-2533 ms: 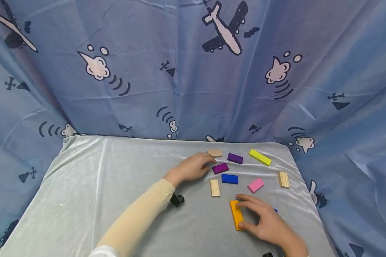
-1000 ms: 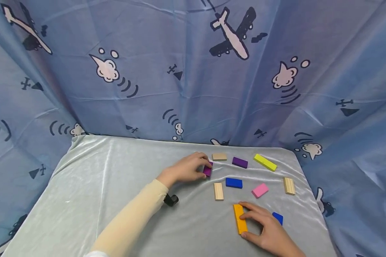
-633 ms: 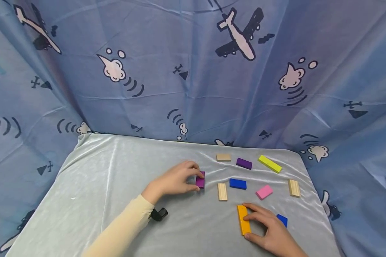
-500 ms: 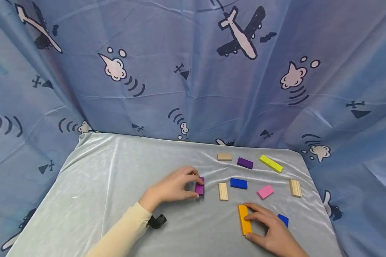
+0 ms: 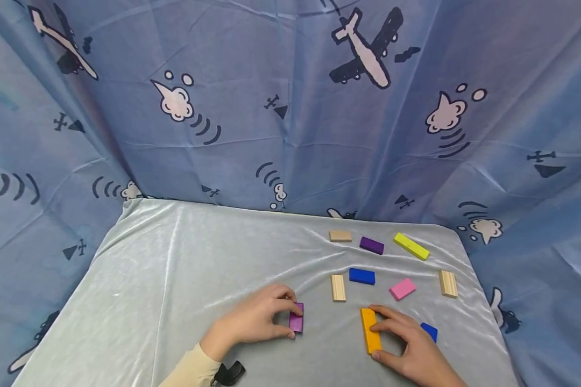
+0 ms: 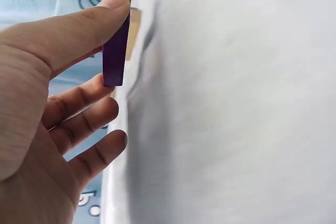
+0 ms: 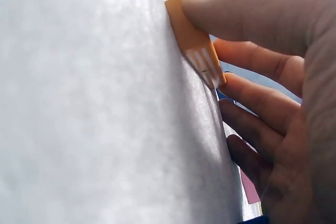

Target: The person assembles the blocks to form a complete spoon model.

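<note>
Purple block [image 5: 297, 322] moved closer to person vs prev. frame — pinched betw. thumb & fingers of L hand [image 5: 255, 318], left of orange block [image 5: 369, 337]; can't tell if lifted. R hand [image 5: 413, 344] grips orange block — hands apart, blue block [image 5: 430, 333] beside R hand.

"What clothing are you seeing?"

"A cream sleeve [image 5: 188, 372] is showing at seven o'clock in the head view. It's looking plain and lightly creased, ending in a close cuff [image 5: 205, 358]."

"And what's sitting beside it?"

"A black camera [image 5: 230, 374] is jutting out at four o'clock from the cuff, looking boxy and blunt-ended."

"And what else is showing?"

"The left hand [image 5: 256, 318], between six and seven o'clock, and the right hand [image 5: 409, 344], nearer five, are both showing bare. In the left wrist view, a short thumbnail [image 6: 112, 0] is showing at eleven o'clock."
</note>
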Available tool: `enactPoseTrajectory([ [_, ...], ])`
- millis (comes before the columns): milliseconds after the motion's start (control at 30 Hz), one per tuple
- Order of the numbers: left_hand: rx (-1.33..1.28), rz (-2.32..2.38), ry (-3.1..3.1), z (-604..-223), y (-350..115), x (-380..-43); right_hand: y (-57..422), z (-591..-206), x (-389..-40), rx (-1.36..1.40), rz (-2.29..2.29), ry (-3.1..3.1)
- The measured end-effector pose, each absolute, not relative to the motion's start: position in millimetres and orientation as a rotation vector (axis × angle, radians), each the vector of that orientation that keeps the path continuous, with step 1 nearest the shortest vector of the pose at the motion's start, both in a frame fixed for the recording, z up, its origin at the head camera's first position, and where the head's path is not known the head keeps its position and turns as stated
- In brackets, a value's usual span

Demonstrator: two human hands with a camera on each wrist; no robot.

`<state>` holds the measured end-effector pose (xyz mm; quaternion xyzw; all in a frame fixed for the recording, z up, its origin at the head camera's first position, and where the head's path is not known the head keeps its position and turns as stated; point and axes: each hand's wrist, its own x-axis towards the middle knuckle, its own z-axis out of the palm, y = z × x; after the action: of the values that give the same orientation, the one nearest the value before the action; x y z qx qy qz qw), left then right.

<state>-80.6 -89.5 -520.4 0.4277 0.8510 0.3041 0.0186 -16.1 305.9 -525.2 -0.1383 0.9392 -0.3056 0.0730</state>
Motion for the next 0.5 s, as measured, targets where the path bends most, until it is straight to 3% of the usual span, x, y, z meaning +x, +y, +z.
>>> enactPoseTrajectory([
  [500,1.316,0.877,2.717,-534,-92,-72,305,-526,-22,-0.35,-0.954,2.742],
])
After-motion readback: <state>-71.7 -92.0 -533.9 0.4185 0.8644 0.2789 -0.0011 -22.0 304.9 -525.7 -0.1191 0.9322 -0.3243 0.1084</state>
